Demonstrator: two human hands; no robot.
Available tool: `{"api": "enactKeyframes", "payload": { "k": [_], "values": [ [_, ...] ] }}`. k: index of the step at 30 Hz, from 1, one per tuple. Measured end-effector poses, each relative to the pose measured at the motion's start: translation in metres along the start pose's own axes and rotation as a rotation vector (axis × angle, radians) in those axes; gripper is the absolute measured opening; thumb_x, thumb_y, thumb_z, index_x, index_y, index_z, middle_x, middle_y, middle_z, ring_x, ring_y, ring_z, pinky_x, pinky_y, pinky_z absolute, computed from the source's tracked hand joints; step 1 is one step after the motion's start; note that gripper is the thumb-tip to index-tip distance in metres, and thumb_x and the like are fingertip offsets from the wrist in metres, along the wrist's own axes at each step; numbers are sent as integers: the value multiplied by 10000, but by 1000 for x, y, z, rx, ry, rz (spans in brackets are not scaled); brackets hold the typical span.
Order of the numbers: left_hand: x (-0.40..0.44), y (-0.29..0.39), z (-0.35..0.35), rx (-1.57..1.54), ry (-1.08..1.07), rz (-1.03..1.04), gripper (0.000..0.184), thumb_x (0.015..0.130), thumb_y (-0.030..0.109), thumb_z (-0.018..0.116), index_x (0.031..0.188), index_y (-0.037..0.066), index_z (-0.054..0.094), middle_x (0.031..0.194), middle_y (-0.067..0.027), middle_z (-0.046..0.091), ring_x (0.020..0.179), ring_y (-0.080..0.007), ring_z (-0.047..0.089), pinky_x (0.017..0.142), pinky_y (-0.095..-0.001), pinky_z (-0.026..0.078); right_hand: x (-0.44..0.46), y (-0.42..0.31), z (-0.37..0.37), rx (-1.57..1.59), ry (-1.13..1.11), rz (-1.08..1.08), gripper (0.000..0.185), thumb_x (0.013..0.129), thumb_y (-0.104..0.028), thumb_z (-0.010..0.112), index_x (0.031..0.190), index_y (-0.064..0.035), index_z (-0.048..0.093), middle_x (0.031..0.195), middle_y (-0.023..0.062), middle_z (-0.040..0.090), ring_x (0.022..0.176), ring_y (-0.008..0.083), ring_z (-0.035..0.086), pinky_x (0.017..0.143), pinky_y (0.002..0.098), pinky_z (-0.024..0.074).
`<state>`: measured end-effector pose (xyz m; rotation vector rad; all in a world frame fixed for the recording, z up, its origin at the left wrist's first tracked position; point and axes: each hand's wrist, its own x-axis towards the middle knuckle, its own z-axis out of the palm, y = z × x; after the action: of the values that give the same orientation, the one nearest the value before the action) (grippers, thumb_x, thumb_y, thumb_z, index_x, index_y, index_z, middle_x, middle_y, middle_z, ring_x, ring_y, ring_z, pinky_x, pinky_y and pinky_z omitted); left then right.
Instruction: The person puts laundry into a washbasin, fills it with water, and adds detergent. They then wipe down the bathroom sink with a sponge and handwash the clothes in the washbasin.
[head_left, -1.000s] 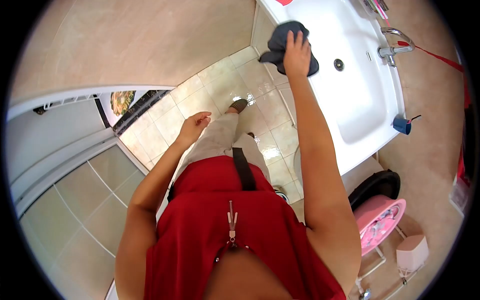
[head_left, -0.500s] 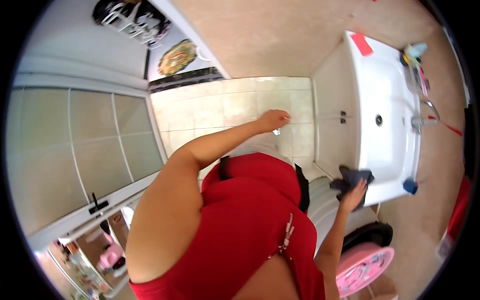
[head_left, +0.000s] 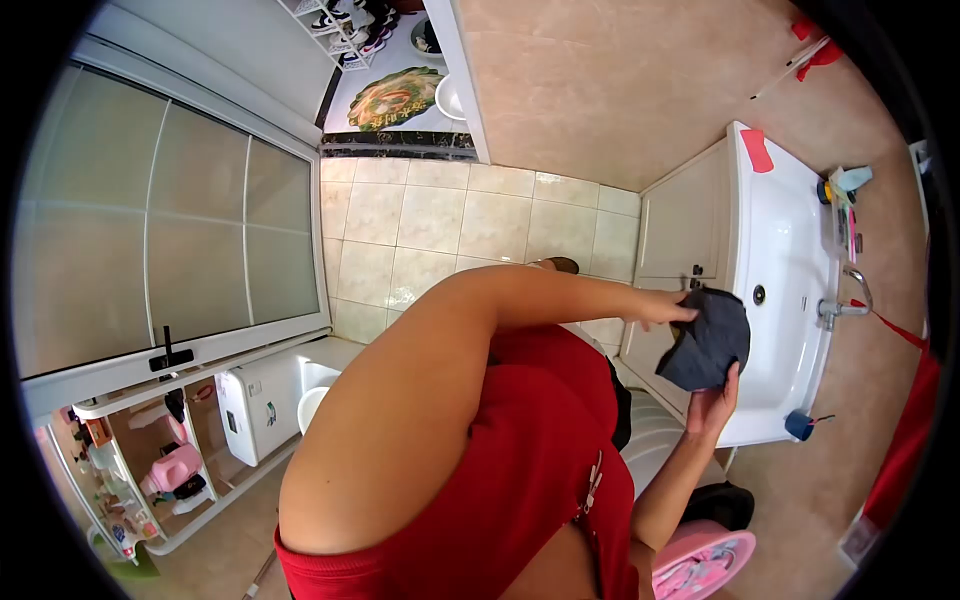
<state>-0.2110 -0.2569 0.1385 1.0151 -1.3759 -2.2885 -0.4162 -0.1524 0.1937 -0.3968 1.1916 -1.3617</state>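
Observation:
A dark grey piece of cloth (head_left: 708, 342) is stretched between my two hands over the front edge of the white washbasin (head_left: 780, 375). Its exact kind I cannot make out. My left hand (head_left: 662, 307) reaches across from the left and pinches the cloth at its upper left edge. From below, my right hand (head_left: 713, 405) grips the lower edge, with some fingers hidden behind the fabric. The basin's drain (head_left: 759, 295) lies just right of the cloth, and the tap (head_left: 845, 300) is farther right.
A red cloth (head_left: 757, 151) lies on the basin's far corner, and a blue cup (head_left: 799, 425) stands at its near corner. Below is a pink tub (head_left: 735, 560) with pink items inside. A glazed door (head_left: 200, 240) and a shelf with bottles (head_left: 140, 470) are at left.
My left hand has moved right and taken hold of the cloth. The cloth, bunched in my right hand before, is now spread between both hands. The view has shifted.

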Motion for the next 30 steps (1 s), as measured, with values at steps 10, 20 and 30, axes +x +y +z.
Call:
{"api": "enactKeyframes", "payload": {
  "k": [10, 20, 30],
  "values": [
    [14, 35, 6, 164, -222, 278, 458, 916, 130, 576, 1363, 64, 501, 1234, -94, 598, 1132, -181, 537, 963, -317, 431, 68, 38, 6, 72, -2, 33, 536, 966, -444, 555, 1371, -104, 468, 1277, 88, 550, 1146, 239, 553, 983, 430, 466],
    [50, 30, -98, -267, 248, 85, 402, 936, 301, 602, 1267, 74, 594, 1188, -37, 618, 1036, -162, 584, 913, -320, 444, 144, -27, 69, -784, 217, -762, 554, 915, -80, 603, 1416, 5, 381, 1379, 185, 486, 1224, 277, 506, 1041, 362, 385],
    [84, 11, -198, -27, 494, -42, 338, 966, 276, 570, 1227, 65, 612, 1118, -31, 653, 978, -141, 587, 868, -300, 453, 308, 45, 15, -1967, 326, -596, 900, 718, -193, 797, 1481, -156, 321, 1512, 179, 313, 1313, 448, 368, 1046, 591, 357]
  ]
}}
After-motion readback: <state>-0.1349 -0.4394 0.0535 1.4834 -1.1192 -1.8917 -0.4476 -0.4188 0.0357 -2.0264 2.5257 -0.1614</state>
